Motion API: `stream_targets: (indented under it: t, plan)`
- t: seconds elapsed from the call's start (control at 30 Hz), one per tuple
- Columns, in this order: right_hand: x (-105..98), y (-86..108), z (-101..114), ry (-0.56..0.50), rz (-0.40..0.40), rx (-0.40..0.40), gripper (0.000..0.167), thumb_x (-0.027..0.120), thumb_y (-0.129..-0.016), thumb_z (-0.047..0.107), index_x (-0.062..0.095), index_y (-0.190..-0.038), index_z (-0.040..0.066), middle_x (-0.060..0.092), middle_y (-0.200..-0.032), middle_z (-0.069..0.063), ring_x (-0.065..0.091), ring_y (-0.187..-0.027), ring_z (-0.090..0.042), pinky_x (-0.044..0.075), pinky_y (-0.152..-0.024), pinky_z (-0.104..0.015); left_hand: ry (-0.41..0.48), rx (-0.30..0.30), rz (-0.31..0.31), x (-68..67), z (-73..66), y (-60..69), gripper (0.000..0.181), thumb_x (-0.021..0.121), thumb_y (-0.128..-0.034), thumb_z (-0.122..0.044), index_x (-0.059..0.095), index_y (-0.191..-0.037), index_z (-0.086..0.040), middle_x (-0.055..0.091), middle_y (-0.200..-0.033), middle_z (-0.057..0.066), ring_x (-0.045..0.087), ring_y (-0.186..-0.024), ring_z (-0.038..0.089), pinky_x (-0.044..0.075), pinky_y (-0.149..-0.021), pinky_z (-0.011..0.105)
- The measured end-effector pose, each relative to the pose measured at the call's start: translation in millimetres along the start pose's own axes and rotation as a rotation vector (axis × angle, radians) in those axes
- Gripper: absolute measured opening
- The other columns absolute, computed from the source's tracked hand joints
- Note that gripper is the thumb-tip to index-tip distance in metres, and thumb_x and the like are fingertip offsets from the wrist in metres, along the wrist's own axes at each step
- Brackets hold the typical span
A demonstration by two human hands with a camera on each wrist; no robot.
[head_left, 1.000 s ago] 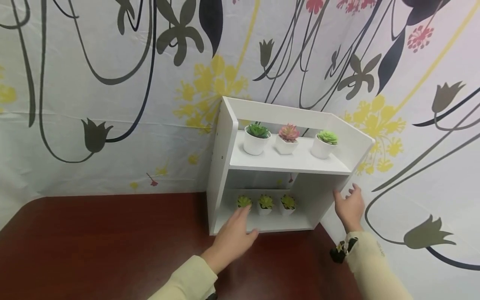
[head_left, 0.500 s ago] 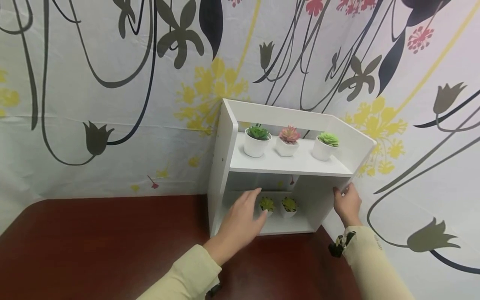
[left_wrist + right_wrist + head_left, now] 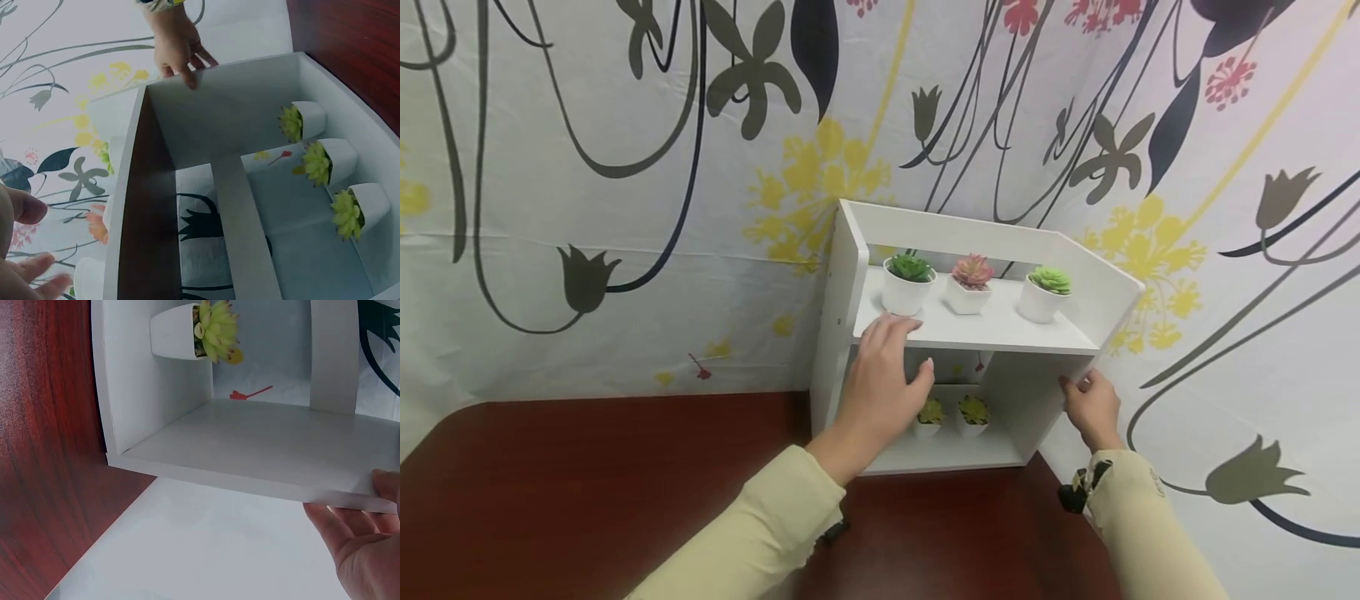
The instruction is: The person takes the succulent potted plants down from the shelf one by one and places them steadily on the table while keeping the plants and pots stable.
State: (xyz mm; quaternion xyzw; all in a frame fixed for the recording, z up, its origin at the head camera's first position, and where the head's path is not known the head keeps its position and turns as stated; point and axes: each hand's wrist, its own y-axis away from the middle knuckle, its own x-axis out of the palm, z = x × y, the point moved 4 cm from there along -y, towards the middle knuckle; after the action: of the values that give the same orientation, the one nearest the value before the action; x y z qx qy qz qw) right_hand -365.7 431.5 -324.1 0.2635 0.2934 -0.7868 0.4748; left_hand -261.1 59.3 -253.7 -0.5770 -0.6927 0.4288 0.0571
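Observation:
A white two-tier shelf (image 3: 1000, 336) stands on the table against the wall. My right hand (image 3: 1092, 410) grips its right side panel, thumb inside and fingers outside in the right wrist view. My left hand (image 3: 880, 392), fingers spread, is in front of the upper board's left end, close to a dark green succulent (image 3: 908, 287) in a white pot. Beside that stand a pink succulent (image 3: 970, 285) and a light green succulent (image 3: 1043, 298). Yellow-green succulents fill the lower tier: a middle one (image 3: 928, 419), a right one (image 3: 972, 417) and a left one (image 3: 364, 211), hidden in the head view.
The dark red-brown table (image 3: 587, 492) extends left and forward of the shelf. A white cloth with printed flowers (image 3: 625, 200) hangs behind and to the right. The shelf's back is partly open, with a crossbar (image 3: 247, 231) there.
My left hand has risen from the lower tier to the upper board's front edge. My right hand has closed onto the right side panel. The pots keep their places.

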Motion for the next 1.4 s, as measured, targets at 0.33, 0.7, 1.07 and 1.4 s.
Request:
stream_targets:
  t: [0.33, 0.7, 1.07, 1.4]
  plan:
    - [-1, -2.1, -1, -0.006, 0.003, 0.002, 0.053, 0.051, -0.104, 0.018, 0.04, -0.149, -0.006, 0.051, -0.142, -0.036, 0.061, -0.124, -0.049, 0.063, -0.086, -0.045, 0.156, -0.275, 0.117, 5.9, 4.6, -33.1, 0.085, 0.067, -0.094, -0.023, 0.018, -0.161, -0.005, 0.019, -0.169, 0.015, 0.015, -0.159, 0.03, 0.021, -0.129, 0.047]
    - [-1, -0.7, 3, -0.015, 0.013, 0.015, 0.054, 0.05, -0.104, 0.02, 0.038, -0.15, -0.006, 0.048, -0.145, -0.036, 0.058, -0.126, -0.05, 0.059, -0.094, -0.051, 0.201, -0.417, 0.12, 15.9, 14.3, -65.4, 0.099, 0.066, -0.0958, -0.032, -0.002, -0.163, -0.006, 0.011, -0.169, 0.018, 0.016, -0.158, 0.032, 0.024, -0.128, 0.047]
    - [2, -1.7, -1, -0.032, -0.002, 0.03, 0.054, 0.049, -0.104, 0.02, 0.037, -0.153, -0.002, 0.046, -0.148, -0.034, 0.055, -0.13, -0.05, 0.057, -0.097, -0.053, 0.247, -0.488, 0.051, 18.3, 23.4, -85.2, 0.1, 0.072, -0.0939, -0.025, 0.002, -0.161, 0.0, 0.02, -0.165, 0.026, 0.024, -0.155, 0.036, 0.026, -0.128, 0.043]
    - [4, -2.7, -3, -0.012, -0.009, 0.025, 0.054, 0.05, -0.104, 0.02, 0.038, -0.151, -0.004, 0.048, -0.145, -0.035, 0.058, -0.126, -0.05, 0.06, -0.092, -0.051, 0.167, -0.501, 0.05, 20.7, 31.4, -93.2, 0.096, 0.07, -0.0957, -0.028, 0.006, -0.162, -0.002, 0.027, -0.164, 0.023, 0.032, -0.152, 0.033, 0.029, -0.126, 0.04]
